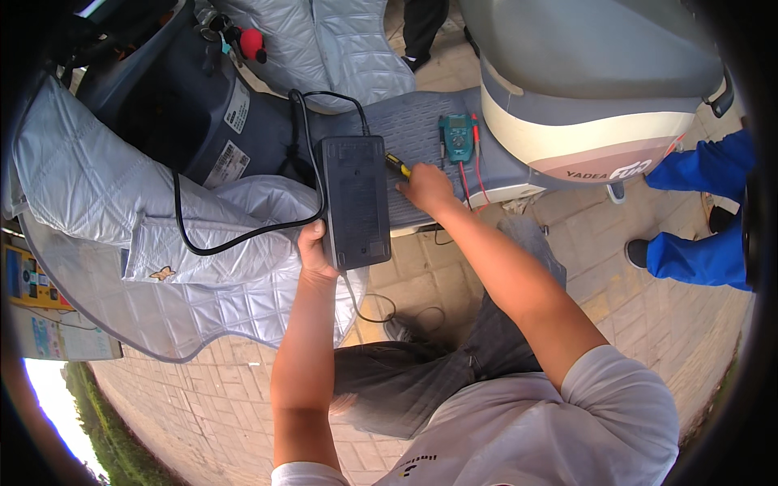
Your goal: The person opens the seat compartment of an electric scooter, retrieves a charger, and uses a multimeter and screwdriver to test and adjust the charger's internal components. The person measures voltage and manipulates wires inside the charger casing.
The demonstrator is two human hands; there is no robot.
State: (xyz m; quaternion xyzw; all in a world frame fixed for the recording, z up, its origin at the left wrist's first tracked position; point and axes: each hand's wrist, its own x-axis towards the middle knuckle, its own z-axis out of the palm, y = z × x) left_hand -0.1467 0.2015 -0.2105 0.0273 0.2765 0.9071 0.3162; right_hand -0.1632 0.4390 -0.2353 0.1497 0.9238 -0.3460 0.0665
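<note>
My left hand (314, 246) grips the lower left side of a black charger (356, 202), a long box held upright in front of the scooter's footboard (405, 117). A thick black cable (217, 247) leaves the charger's top and loops down to the left, and a thinner lead (352, 296) hangs from its bottom end. Just right of the charger, my right hand (427, 189) is closed round a slim yellow-and-black tool (397, 164); its exact kind is unclear. Beyond that hand, a green multimeter (459, 138) with red and black probes lies on the footboard.
A silver quilted cover (235, 219) drapes the scooter's front at left. Keys with a red charm (252, 42) hang by the dash. The scooter's seat base (583, 121) rises at right. A person in blue trousers (697, 259) stands at far right; another's dark trouser leg (423, 28) shows behind.
</note>
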